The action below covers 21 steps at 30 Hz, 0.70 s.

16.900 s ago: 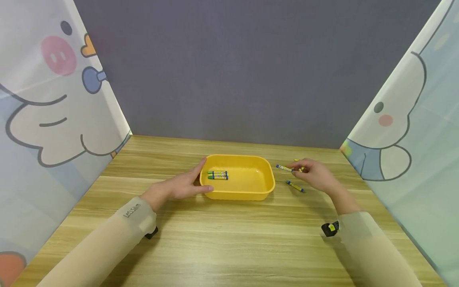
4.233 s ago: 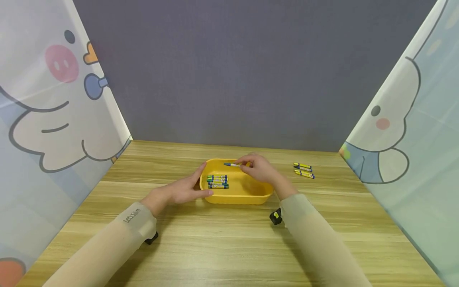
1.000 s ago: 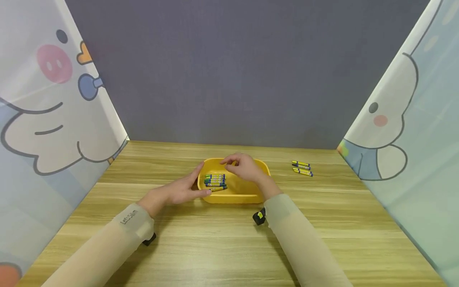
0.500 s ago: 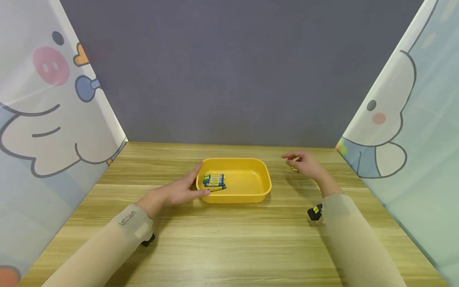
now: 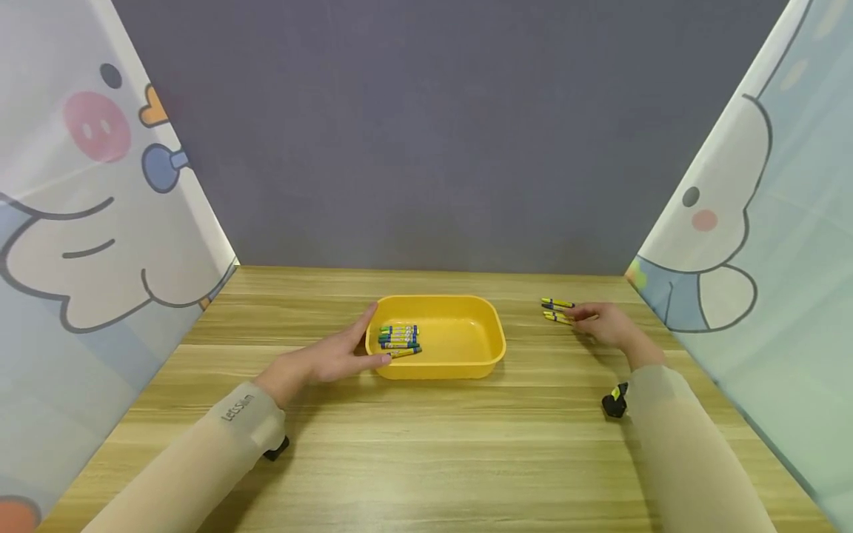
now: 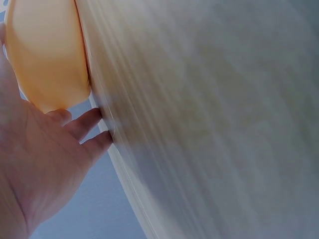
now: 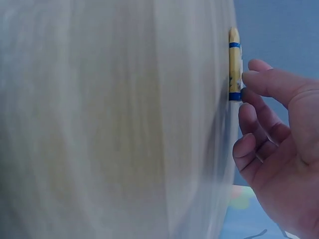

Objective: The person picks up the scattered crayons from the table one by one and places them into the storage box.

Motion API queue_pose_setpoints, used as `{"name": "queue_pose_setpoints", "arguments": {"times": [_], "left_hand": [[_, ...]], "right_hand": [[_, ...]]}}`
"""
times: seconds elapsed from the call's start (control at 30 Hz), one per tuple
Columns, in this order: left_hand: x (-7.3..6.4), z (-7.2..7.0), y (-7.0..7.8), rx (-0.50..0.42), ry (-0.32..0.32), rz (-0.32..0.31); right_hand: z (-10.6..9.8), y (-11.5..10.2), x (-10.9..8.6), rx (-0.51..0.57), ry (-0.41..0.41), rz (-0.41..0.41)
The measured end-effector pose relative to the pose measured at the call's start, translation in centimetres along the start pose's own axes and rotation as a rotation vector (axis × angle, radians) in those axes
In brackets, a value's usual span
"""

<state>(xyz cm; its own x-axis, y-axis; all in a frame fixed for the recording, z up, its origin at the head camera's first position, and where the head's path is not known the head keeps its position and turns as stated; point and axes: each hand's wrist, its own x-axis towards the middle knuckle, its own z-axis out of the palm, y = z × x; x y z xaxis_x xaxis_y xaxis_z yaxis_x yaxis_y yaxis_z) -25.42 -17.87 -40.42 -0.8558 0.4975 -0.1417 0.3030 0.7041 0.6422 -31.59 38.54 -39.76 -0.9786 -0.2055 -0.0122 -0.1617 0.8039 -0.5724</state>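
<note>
My left hand (image 5: 333, 357) holds the left end of a yellow plastic tray (image 5: 440, 369), with its thumb at the front corner and a finger at the back corner. In the left wrist view, the other fingers touch the tray's outer wall (image 6: 50, 55) low down near the tabletop. Several crayons (image 5: 400, 337) in yellow wrappers lie side by side within the tray, at its left. My right hand (image 5: 603, 323) is at the right ends of several more crayons (image 5: 557, 303) on the table. In the right wrist view, thumb and fingertips are close beside a yellow crayon (image 7: 235, 69), apparently not gripping it.
The wood-grain table (image 5: 426, 444) meets a dark grey panel (image 5: 426, 148) at the back. Cartoon-printed sheets stand along the left (image 5: 100, 222) and right (image 5: 733, 222) sides. A small black camera (image 5: 614, 401) is on the right wrist.
The right hand has gone from above the tray rightward to the crayons on the table. Since the older frames, more crayons lie in the tray. The left hand has kept its place.
</note>
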Motion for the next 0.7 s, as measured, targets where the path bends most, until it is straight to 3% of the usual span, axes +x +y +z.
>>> {"name": "queue_pose_setpoints", "arguments": {"times": [0.7], "left_hand": [[-0.05,0.17,-0.05,-0.012,0.007,0.016]], "right_hand": [[0.08,0.86,-0.57,-0.075,0.001,0.0]]}}
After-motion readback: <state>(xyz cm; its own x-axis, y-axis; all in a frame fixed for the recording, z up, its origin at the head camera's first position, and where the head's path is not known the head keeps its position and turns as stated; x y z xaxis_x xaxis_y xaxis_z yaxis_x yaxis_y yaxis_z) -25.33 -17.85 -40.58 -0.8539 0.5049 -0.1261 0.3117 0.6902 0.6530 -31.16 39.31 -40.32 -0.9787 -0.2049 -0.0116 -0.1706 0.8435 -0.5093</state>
